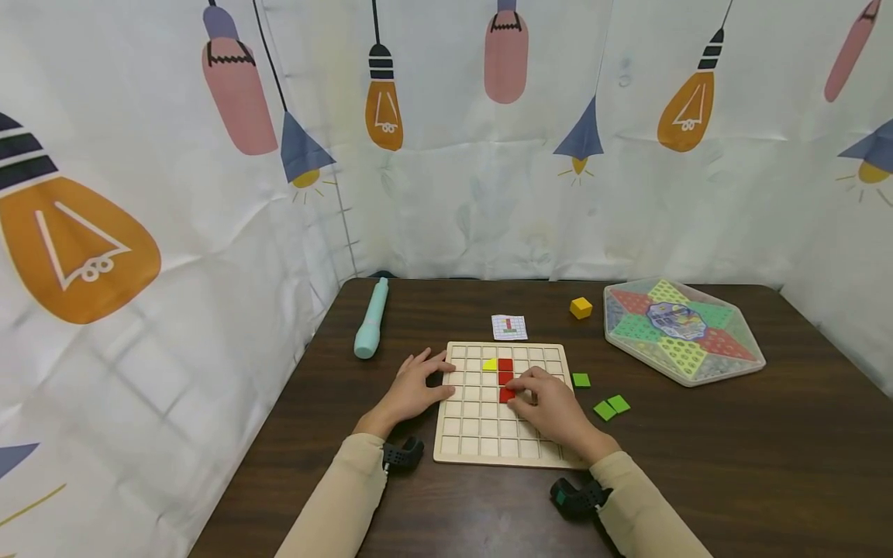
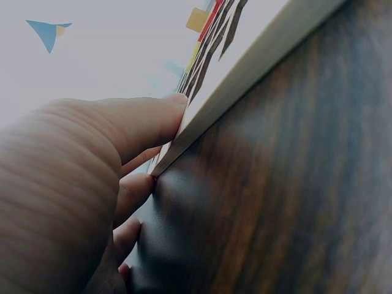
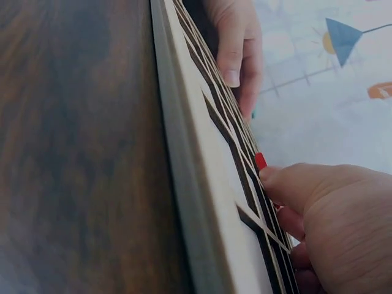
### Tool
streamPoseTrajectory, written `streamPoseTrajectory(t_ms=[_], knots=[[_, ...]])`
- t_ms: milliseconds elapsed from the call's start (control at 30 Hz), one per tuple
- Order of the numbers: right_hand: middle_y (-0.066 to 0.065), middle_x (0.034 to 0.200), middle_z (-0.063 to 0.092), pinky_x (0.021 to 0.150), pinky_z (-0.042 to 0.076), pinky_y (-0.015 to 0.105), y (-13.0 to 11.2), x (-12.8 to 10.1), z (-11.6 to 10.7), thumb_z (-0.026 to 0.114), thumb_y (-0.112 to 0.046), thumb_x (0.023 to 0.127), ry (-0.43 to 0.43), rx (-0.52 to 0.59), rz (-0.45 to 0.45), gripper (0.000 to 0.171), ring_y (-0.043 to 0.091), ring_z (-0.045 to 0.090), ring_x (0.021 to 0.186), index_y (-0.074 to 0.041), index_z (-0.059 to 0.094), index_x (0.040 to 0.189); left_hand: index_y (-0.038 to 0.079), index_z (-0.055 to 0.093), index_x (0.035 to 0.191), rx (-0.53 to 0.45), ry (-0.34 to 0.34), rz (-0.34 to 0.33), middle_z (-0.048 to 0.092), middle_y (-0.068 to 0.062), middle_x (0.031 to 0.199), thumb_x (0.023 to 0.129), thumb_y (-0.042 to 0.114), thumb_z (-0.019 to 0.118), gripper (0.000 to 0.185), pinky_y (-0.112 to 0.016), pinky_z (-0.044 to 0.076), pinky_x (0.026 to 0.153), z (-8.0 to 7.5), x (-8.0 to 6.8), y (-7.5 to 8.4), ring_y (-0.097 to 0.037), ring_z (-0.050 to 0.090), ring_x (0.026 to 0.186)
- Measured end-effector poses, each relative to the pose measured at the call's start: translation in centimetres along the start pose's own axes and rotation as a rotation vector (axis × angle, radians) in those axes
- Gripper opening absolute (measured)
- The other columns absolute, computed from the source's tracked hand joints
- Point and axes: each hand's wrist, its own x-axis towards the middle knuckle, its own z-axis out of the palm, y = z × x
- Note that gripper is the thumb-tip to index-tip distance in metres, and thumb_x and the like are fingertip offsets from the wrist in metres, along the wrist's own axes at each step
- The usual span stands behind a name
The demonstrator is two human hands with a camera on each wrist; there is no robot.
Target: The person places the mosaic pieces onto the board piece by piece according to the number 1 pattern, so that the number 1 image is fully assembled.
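Note:
A wooden grid board (image 1: 480, 428) lies flat on the table. In its grid sit a yellow triangular tile (image 1: 490, 364) and, to the right, a column of red tiles (image 1: 505, 365). My right hand (image 1: 554, 407) is over the board and pinches the lowest red tile (image 1: 506, 395) between thumb and fingers. In the right wrist view that red tile (image 3: 261, 160) stands tilted at the thumb tip. With fingers spread, my left hand (image 1: 413, 387) rests on the board's left edge. Its thumb (image 2: 147, 119) touches the rim in the left wrist view.
Several green tiles (image 1: 605, 411) lie right of the board. Behind it are a printed pattern card (image 1: 509, 327) and a yellow cube (image 1: 580, 308). A hexagonal game box (image 1: 684, 329) stands at the back right, a pale teal bottle-like object (image 1: 372, 318) at the back left.

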Motion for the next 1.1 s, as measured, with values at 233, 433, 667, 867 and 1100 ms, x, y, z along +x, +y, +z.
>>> streamPoseTrajectory(t_ms=[233, 433, 667, 867, 1100], knots=[[-0.011, 0.089, 0.055, 0.058, 0.038, 0.023, -0.02, 0.08, 0.19, 0.077, -0.02, 0.085, 0.026, -0.019, -0.01, 0.022, 0.007, 0.042, 0.066, -0.02, 0.075, 0.107, 0.013, 0.064, 0.128, 0.002, 0.002, 0.003, 0.039, -0.006, 0.154, 0.091, 0.023, 0.071, 0.039, -0.054, 0.002, 0.12, -0.01, 0.08, 0.04, -0.031, 0.019, 0.148], [-0.013, 0.09, 0.056, 0.058, 0.037, 0.024, -0.03, 0.02, 0.16, 0.076, -0.022, 0.086, 0.036, -0.032, 0.014, 0.022, 0.008, 0.043, 0.066, -0.021, 0.075, 0.108, 0.014, 0.064, 0.128, 0.01, -0.006, 0.006, 0.039, -0.006, 0.154, 0.091, 0.024, 0.07, 0.039, -0.053, 0.002, 0.12, -0.1, 0.15, 0.14, -0.031, 0.019, 0.148], [-0.013, 0.094, 0.058, 0.06, 0.039, 0.025, -0.1, 0.04, 0.14, 0.074, -0.021, 0.088, 0.03, -0.027, 0.037, 0.021, 0.009, 0.045, 0.068, -0.022, 0.074, 0.11, 0.014, 0.064, 0.128, 0.013, -0.007, 0.003, 0.039, -0.007, 0.154, 0.091, 0.024, 0.07, 0.039, -0.053, 0.002, 0.12, -0.11, 0.16, 0.14, -0.031, 0.019, 0.148], [-0.012, 0.094, 0.057, 0.059, 0.039, 0.025, -0.2, -0.02, 0.02, 0.074, -0.021, 0.088, 0.023, -0.014, 0.049, 0.021, 0.009, 0.045, 0.069, -0.02, 0.074, 0.109, 0.014, 0.064, 0.128, 0.004, 0.003, -0.004, 0.039, -0.006, 0.154, 0.091, 0.023, 0.071, 0.039, -0.053, 0.002, 0.12, -0.05, 0.16, 0.13, -0.031, 0.019, 0.148], [-0.013, 0.096, 0.061, 0.065, 0.045, 0.026, -0.24, -0.33, -0.43, 0.07, -0.018, 0.091, 0.062, 0.065, 0.026, 0.016, 0.01, 0.05, 0.077, -0.02, 0.075, 0.106, 0.013, 0.064, 0.128, 0.02, -0.004, 0.007, 0.038, -0.008, 0.154, 0.092, 0.024, 0.069, 0.038, -0.054, 0.003, 0.12, -0.11, -0.02, 0.07, -0.033, 0.019, 0.148]])
